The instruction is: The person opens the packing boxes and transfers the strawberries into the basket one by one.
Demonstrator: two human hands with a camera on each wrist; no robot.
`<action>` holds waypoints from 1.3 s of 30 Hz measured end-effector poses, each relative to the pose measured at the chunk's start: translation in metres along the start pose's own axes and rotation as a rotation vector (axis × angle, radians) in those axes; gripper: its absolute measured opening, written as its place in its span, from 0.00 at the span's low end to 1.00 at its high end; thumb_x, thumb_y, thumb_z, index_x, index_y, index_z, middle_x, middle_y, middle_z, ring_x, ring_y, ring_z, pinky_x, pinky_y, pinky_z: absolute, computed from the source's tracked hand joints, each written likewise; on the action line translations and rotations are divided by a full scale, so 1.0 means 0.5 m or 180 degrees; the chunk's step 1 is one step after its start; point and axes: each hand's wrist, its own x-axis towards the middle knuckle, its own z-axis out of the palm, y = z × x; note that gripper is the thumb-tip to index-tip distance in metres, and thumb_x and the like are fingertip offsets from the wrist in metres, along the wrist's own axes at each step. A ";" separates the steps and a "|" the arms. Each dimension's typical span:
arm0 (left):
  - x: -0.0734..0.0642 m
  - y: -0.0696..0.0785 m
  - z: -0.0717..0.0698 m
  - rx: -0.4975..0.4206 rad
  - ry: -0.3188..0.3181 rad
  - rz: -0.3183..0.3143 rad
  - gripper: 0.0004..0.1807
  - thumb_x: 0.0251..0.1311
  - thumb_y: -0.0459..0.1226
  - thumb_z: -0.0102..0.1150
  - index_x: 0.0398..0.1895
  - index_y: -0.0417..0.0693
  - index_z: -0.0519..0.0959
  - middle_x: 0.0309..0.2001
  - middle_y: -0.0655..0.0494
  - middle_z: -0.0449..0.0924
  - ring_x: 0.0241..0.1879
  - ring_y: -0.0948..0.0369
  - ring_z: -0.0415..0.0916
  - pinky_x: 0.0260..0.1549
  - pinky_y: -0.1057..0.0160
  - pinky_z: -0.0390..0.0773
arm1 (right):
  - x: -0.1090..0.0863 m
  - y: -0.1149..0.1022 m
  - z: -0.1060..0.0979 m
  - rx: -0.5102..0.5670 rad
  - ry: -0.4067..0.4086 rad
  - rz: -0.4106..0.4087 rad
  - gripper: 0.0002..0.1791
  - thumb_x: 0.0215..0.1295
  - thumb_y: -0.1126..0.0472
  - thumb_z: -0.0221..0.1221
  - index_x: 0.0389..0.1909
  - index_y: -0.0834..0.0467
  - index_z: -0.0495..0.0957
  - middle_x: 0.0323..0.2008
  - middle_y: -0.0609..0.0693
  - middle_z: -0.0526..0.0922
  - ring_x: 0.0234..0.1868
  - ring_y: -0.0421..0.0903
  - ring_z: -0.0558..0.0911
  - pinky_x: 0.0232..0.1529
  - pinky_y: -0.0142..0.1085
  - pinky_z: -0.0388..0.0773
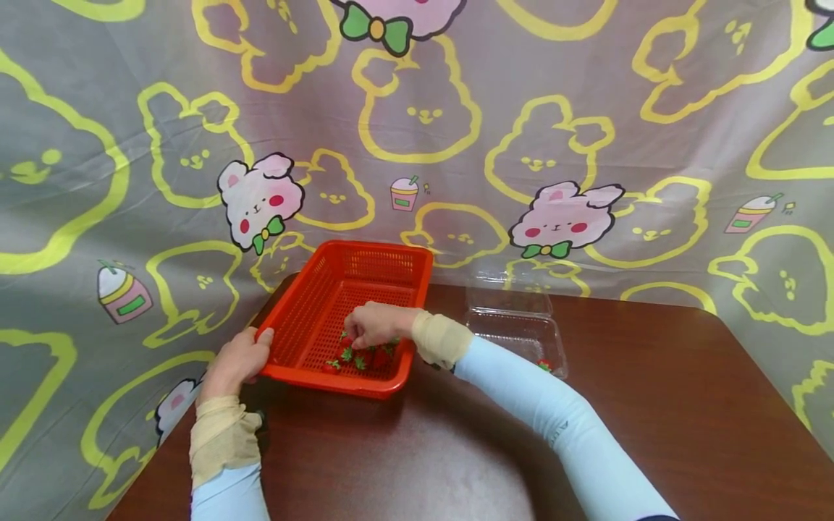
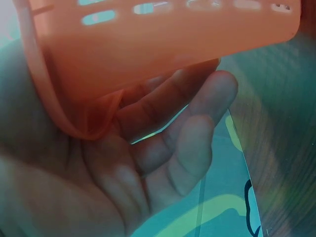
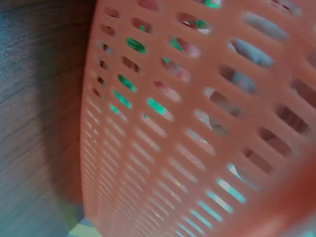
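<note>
A red slotted plastic basket (image 1: 301,311) stands at the left of the table, its near end seemingly raised. My left hand (image 1: 242,356) grips its near left corner, thumb over the rim; in the left wrist view the fingers (image 2: 163,106) reach below the basket wall. Several strawberries (image 1: 380,358) with green leaves lie at the basket's near end. Over them, inside the basket, is my right hand (image 1: 376,324), fingers bent down at the fruit; whether they pinch a strawberry is hidden. In the right wrist view the slotted wall (image 3: 143,128) covers that hand, and red and green show through.
Right of the basket stands a clear plastic clamshell box (image 1: 515,329), lid up, with a strawberry (image 1: 544,365) in its near right corner. The brown table (image 1: 638,405) extends right and forward. A patterned curtain (image 1: 456,195) closes off the back and left.
</note>
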 end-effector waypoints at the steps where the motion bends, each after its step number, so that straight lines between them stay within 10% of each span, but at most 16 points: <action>1: 0.000 -0.001 0.001 -0.0003 -0.0003 -0.0005 0.26 0.75 0.50 0.33 0.53 0.33 0.65 0.39 0.37 0.73 0.31 0.50 0.76 0.27 0.57 0.81 | -0.003 0.000 -0.005 0.0020 0.0075 0.0003 0.02 0.66 0.59 0.61 0.37 0.52 0.79 0.32 0.43 0.81 0.30 0.38 0.77 0.33 0.28 0.73; 11: -0.004 -0.012 0.003 0.0072 -0.0061 -0.0049 0.28 0.76 0.51 0.33 0.54 0.32 0.65 0.41 0.35 0.73 0.32 0.49 0.77 0.28 0.56 0.79 | -0.079 0.014 -0.097 0.0136 0.0740 -0.0101 0.05 0.64 0.65 0.56 0.32 0.51 0.73 0.26 0.45 0.74 0.26 0.39 0.69 0.32 0.29 0.68; 24: 0.003 -0.006 -0.012 0.0141 0.0036 0.0093 0.27 0.76 0.50 0.31 0.51 0.31 0.66 0.38 0.35 0.74 0.28 0.50 0.77 0.25 0.57 0.79 | -0.273 0.085 -0.237 -0.0172 0.1452 0.0206 0.03 0.57 0.67 0.58 0.30 0.56 0.74 0.26 0.48 0.81 0.30 0.43 0.79 0.36 0.36 0.77; 39: 0.004 0.003 -0.007 0.0108 -0.0080 0.0018 0.28 0.76 0.51 0.31 0.54 0.32 0.65 0.41 0.35 0.73 0.31 0.49 0.77 0.27 0.58 0.78 | -0.475 0.164 -0.184 -0.0247 0.1236 0.0532 0.09 0.59 0.70 0.59 0.27 0.53 0.72 0.23 0.43 0.74 0.26 0.39 0.73 0.29 0.33 0.71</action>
